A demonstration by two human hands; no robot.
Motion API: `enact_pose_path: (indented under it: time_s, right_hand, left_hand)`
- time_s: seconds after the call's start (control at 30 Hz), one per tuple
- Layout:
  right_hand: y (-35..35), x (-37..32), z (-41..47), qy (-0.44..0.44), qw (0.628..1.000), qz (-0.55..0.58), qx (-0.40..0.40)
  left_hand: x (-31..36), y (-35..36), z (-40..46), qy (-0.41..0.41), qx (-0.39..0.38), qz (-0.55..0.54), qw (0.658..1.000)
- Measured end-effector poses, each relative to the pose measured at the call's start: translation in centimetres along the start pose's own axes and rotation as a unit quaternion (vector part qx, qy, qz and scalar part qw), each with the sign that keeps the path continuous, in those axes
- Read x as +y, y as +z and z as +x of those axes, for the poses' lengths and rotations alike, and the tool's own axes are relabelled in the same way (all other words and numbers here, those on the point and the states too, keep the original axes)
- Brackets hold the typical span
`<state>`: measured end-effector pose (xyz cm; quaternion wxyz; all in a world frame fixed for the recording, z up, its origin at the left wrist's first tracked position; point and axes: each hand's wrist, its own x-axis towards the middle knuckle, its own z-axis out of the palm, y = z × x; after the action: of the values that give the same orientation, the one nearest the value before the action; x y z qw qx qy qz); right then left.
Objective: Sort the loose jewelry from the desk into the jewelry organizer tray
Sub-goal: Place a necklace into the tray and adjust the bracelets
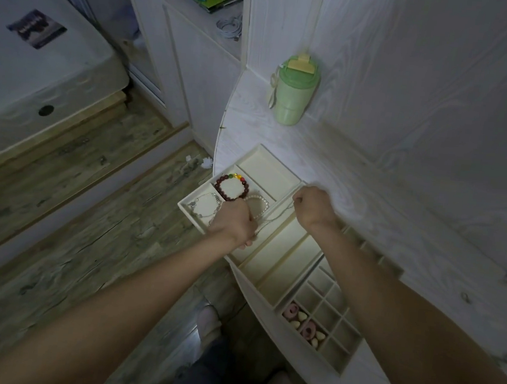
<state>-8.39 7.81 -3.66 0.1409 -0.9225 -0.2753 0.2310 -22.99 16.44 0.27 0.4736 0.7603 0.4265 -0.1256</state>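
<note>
Both hands pinch a thin chain (pixel 277 217) over the tray (pixel 283 256) on the desk (pixel 355 183). The left hand (pixel 232 222) has its grip clamped on one end. The right hand (pixel 314 208) has its grip clamped on the other.

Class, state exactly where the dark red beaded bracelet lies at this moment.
The dark red beaded bracelet lies in a compartment near the organizer tray's far left end, just beyond the left hand.
</note>
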Motion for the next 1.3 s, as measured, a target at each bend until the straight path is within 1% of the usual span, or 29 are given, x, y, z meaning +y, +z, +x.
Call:
enact_pose_path:
  time_s: [0.2,0.33,0.53,0.73,0.83,0.97,1.3]
  right_hand:
    - [0.4,0.2,0.4,-0.043,0.996,-0.079,-0.004]
    - [0.3,0.2,0.4,-0.06,0.994,-0.092,-0.013]
    - [0.0,0.9,-1.1,-0.099,0.989,-0.102,0.037]
    - [0.0,1.8,-1.8,-0.123,0.973,-0.193,0.04]
    - [0.2,1.7,-1.8,-0.153,0.969,-0.191,0.032]
    - [0.4,1.2,-1.7,-0.147,0.973,-0.179,-0.028]
    - [0.2,1.5,-1.0,-0.12,0.973,-0.192,-0.039]
  left_hand:
    - [-0.3,0.3,0.1,0.0,0.011,0.042,0.999]
    - [-0.7,0.5,0.1,0.0,0.021,0.076,0.997]
    - [-1.1,0.8,0.4,0.0,0.026,0.092,0.995]
    - [-1.3,1.0,0.7,-0.006,0.034,0.12,0.992]
    - [-1.4,1.1,0.8,-0.004,0.038,0.129,0.991]
    - [-1.5,1.1,0.7,0.003,0.04,0.145,0.989]
    - [-1.7,1.0,0.2,0.032,0.055,0.23,0.971]
